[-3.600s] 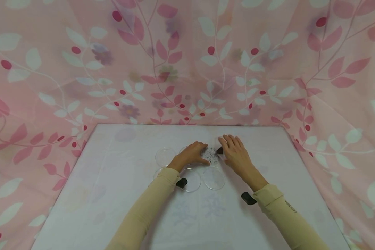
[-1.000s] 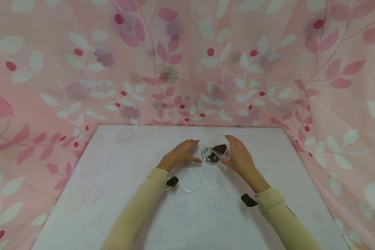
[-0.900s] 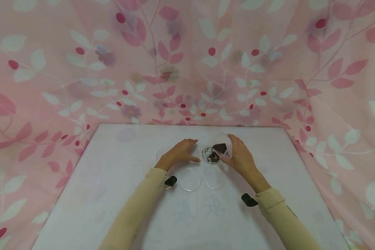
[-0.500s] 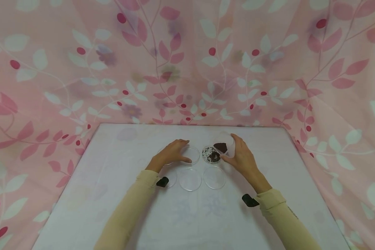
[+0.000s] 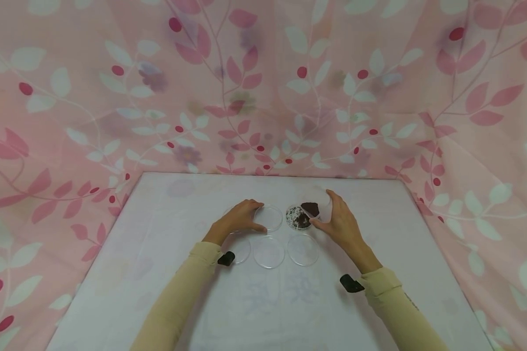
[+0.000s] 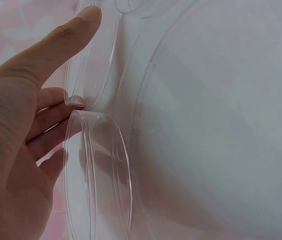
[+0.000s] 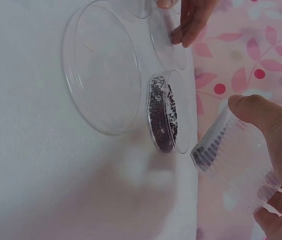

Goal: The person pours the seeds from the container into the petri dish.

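My right hand [image 5: 340,225] grips a clear ribbed plastic cup [image 7: 241,155], tilted toward the back-right petri dish [image 7: 181,145]. Dark brown soil-like granules [image 5: 310,209] lie inside the cup. More granules [image 5: 302,221] partly cover that dish's bottom, with white showing through on its left. At the back-middle petri dish [image 5: 271,218], my left hand [image 5: 237,219] is spread, thumb near the front of the rim and fingertips near the back. Through the left wrist view, its thumb and fingers lie beside clear dish walls [image 6: 93,75]. Nothing is lifted by this hand.
Three more clear petri dishes form the front row: the left one [image 5: 242,249], the middle one [image 5: 269,252] and the right one [image 5: 303,250]. Another dish is mostly hidden behind my left hand. A pink floral curtain [image 5: 263,97] hangs behind the white-covered table [image 5: 355,321].
Granules in the back-right dish have grown from sparse specks to a dark patch. My left hand has moved left from that dish to the middle one. The cup has shifted slightly right.
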Tool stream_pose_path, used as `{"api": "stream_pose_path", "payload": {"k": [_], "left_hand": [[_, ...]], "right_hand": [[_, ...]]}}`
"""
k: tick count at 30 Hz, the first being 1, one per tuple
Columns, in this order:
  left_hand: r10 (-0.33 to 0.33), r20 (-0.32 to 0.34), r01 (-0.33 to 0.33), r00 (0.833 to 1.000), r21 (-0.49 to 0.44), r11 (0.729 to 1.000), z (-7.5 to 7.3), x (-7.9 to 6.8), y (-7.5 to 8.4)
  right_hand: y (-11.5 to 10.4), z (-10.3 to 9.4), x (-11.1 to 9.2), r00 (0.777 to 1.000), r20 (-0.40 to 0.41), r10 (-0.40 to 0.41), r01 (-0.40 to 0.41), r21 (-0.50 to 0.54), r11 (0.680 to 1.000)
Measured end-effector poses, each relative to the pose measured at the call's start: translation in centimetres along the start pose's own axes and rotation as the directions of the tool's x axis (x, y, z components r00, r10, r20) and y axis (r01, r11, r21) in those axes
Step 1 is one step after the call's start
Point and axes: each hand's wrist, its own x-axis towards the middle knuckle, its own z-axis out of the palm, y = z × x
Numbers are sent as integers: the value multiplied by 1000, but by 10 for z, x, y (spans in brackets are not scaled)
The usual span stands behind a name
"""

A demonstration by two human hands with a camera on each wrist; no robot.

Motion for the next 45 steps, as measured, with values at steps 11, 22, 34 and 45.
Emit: {"api": "stream_pose_path", "payload": {"k": [11,22,34,45], "left_hand": [[-3,-7,3,1000,-2,1000,-1,-2,2],[-7,1,7,1000,-15,1000,0,-1,1],[2,2,-2,1000,-32,999,-2,-2,2],[8,10,-8,1000,-20,1000,-3,0,3]], "right_hand": [[-1,0,0,1000,12,5,-5,-2,1000],[-4,3,6,999,33,0,0,7,1000],[-19,3,17,996,83,-8,8,8,1000],[-31,10,27,992,116,-40,37,22,999]]}}
